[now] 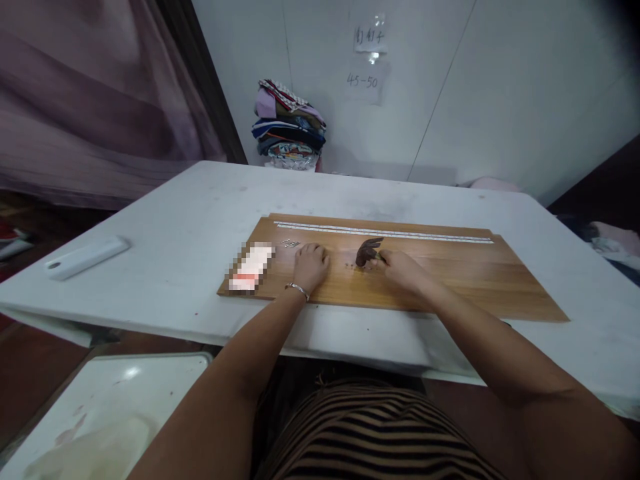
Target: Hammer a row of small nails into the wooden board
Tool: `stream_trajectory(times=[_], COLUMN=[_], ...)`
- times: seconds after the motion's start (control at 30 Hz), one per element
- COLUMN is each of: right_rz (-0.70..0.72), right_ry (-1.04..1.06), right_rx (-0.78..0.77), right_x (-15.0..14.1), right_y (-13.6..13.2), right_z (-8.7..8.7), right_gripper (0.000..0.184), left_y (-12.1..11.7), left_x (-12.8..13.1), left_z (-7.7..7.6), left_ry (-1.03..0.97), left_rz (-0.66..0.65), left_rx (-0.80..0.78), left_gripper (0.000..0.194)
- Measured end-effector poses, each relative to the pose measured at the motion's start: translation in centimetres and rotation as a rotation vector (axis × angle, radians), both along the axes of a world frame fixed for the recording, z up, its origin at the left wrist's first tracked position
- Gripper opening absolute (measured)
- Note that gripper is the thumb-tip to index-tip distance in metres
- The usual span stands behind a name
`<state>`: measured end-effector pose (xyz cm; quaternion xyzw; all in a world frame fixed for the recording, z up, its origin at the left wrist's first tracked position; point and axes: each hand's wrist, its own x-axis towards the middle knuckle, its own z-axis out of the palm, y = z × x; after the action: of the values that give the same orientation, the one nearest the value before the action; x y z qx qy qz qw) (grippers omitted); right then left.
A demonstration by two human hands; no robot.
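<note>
My right hand (400,269) is closed around the handle of a claw hammer (367,253). The dark hammer head is low over the wooden board (450,273), its claw pointing up and away. Beside the head, several small nail heads (350,265) show in a short row on the board. My left hand (311,263), wearing a bracelet, rests palm down on the board to the left of the hammer; its fingertips are partly hidden. Just beyond it lie several loose nails (290,243). Whether the hammer touches a nail cannot be made out.
Two white measuring strips (385,231) run along the board's far edge. A blurred-out phone-like object (251,267) lies at its left end. The white table (175,200) carries a white elongated object (87,257). Folded clothes (290,127) are stacked by the wall; a white stool (145,367) stands lower left.
</note>
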<state>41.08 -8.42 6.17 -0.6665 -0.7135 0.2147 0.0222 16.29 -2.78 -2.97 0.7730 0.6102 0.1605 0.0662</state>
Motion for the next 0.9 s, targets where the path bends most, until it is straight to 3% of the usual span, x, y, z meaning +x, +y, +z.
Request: stream_trajectory(times=[0.33,0.9], right_rz=[-0.005,0.005], right_ry=[0.015,0.012], right_rx=[-0.014,-0.008], right_x=[-0.44,-0.24], right_y=[-0.23,-0.12], right_z=[0.76,0.31], right_gripper=[0.034,0.035], left_y=[-0.1,0.09], left_x=[0.11,0.02], left_z=[0.2,-0.16], left_ry=[0.007,0.0], left_rz=[0.003,0.001], left_rx=[0.0,0.009], left_gripper=[0.022,0.023])
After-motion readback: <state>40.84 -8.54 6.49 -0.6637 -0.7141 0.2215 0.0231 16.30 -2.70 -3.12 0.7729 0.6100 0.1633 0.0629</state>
